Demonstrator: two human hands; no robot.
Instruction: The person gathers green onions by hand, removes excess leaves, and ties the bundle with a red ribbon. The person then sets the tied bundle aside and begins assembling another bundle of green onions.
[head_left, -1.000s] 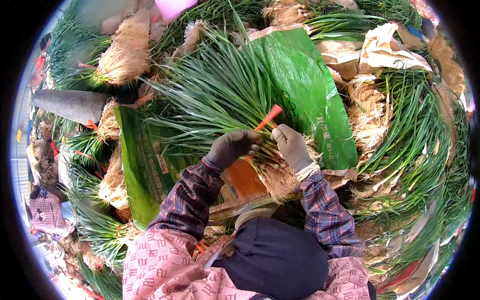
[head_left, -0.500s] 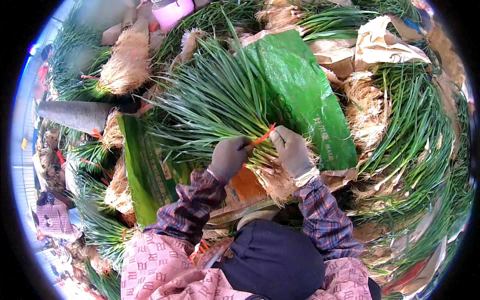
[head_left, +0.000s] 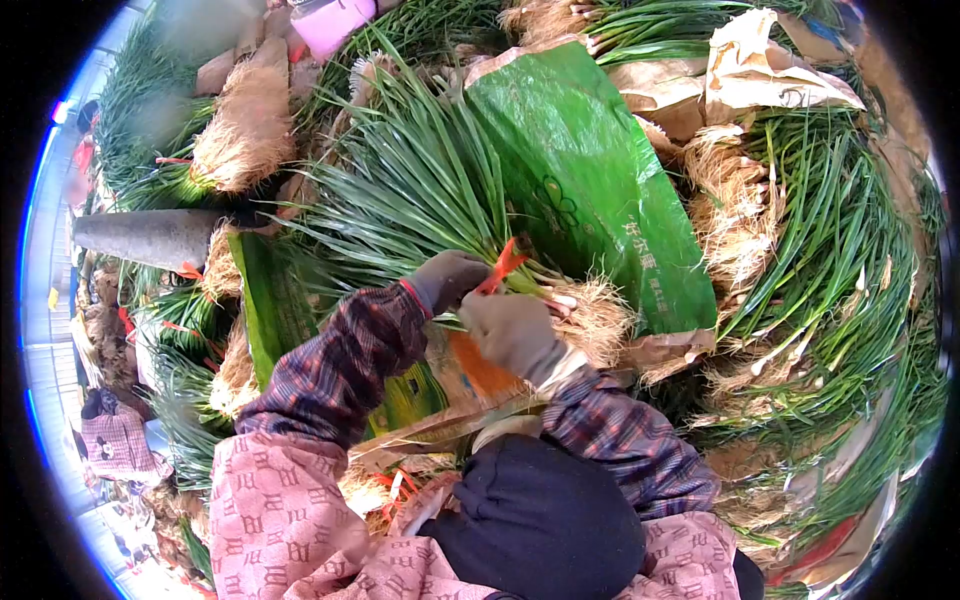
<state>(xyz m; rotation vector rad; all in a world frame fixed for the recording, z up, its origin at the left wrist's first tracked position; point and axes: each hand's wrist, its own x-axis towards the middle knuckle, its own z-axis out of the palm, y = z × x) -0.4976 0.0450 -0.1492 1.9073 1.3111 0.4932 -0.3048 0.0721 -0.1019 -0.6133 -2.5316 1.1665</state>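
A bunch of long green stalks (head_left: 425, 170) lies on a green printed sack (head_left: 590, 180), its pale roots (head_left: 597, 322) pointing right. An orange-red tie (head_left: 506, 264) is around the bunch near its root end. My left hand (head_left: 450, 280), in a grey glove, is closed on the tie at the near side of the bunch. My right hand (head_left: 510, 332), gloved too, is closed close beside it, at the lower end of the tie. The fingertips of both hands partly cover the tie.
Tied bunches with thick roots (head_left: 245, 125) lie at the left, beside a grey cone-like object (head_left: 150, 235). Loose stalks (head_left: 830, 230) are heaped at the right, near torn brown paper (head_left: 770, 75). A pink container (head_left: 335, 25) stands at the top.
My right hand has moved left and down, close to my left hand. The bunch has turned so that its roots point right instead of down. The tie is now pulled toward me.
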